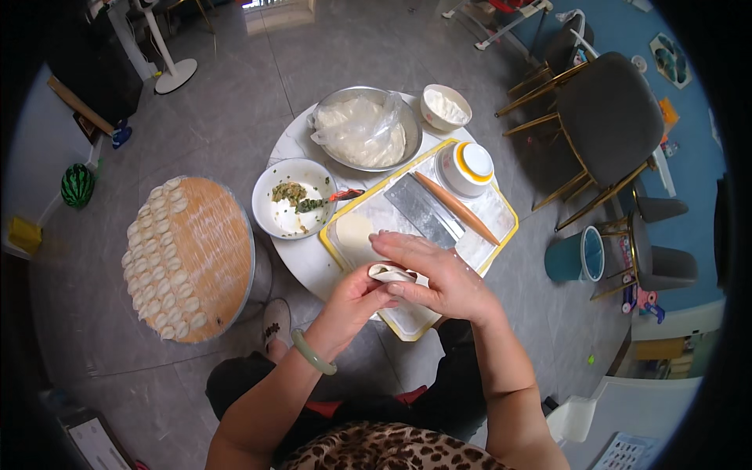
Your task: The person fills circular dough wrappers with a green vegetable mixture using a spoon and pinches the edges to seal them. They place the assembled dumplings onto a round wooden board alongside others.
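My left hand (357,299), with a green bangle at the wrist, holds a folded dumpling (389,272) between thumb and fingers. My right hand (437,276) is against the dumpling's right side, its thumb at the lower edge and its fingers stretched above. Flat dough (354,229) lies on the yellow-edged board (420,332), just beyond my hands. A metal dough scraper (420,208) and a wooden rolling pin (457,208) rest farther up the board. Left of it stands a white bowl (262,214) with green-flecked filling (289,192) and a spoon.
Rows of dumplings (158,258) cover the left part of a round wooden board (217,252). A metal basin (416,141) holds dough under plastic. Beside it is a bowl of flour (445,108). A white and yellow container (467,170) stands on the board; a grey chair (611,117) is at right.
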{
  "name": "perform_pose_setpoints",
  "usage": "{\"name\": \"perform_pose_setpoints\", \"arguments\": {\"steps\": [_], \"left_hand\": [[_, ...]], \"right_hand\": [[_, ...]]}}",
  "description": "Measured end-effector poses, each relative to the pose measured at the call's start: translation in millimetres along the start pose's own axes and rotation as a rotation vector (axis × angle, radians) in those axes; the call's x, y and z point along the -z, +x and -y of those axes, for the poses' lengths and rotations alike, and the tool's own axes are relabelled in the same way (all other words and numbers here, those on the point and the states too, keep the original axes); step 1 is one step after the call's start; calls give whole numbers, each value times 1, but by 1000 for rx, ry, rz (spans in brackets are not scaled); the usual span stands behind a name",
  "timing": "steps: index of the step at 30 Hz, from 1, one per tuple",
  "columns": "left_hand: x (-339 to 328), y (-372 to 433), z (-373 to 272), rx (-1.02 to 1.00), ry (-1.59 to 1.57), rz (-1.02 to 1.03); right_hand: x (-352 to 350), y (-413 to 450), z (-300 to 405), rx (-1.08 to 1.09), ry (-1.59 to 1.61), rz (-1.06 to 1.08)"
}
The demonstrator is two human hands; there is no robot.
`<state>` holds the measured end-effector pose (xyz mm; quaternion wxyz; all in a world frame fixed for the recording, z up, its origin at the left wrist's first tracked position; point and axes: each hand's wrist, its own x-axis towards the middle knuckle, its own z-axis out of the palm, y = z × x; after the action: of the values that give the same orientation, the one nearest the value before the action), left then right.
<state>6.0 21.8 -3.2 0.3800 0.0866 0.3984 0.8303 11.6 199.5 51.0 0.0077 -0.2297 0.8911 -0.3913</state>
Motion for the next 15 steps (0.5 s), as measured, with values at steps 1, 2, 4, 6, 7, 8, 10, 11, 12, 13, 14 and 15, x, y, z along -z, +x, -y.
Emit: {"name": "perform_pose_setpoints", "arguments": {"steps": [1,2,4,6,7,8,10,11,12,13,14,15], "left_hand": [[2,-1,2,4,68,5],[4,-1,4,9,135,10],[6,-1,4,40,142,9],[8,-2,5,67,150,10],[9,-2,8,70,97,25],[10,-2,9,72,45,39],[11,-2,11,80,12,54],[10,-1,11,91,-21,69],[9,-1,10,90,-22,67],[7,-1,9,79,21,36],[5,0,8,68,64,5],[6,0,8,71,63,3]], "right_hand": [[-1,1,-2,-2,4,1],[-2,1,-4,23,-21,14],[-5,3,-5,51,-44,27],[-8,3,-1,42,-92,-22],[-9,2,-2,45,-93,-21],[-12,1,-4,68,-110,-59],[-12,0,-8,93,-131,-95],[-12,0,-10,88,-95,-105],[-13,-1,-11,80,-54,-114],[-14,-1,-10,80,-54,-113],[-17,-1,-7,-21,-13,-147],[-17,-1,-5,-75,10,-165]]}}
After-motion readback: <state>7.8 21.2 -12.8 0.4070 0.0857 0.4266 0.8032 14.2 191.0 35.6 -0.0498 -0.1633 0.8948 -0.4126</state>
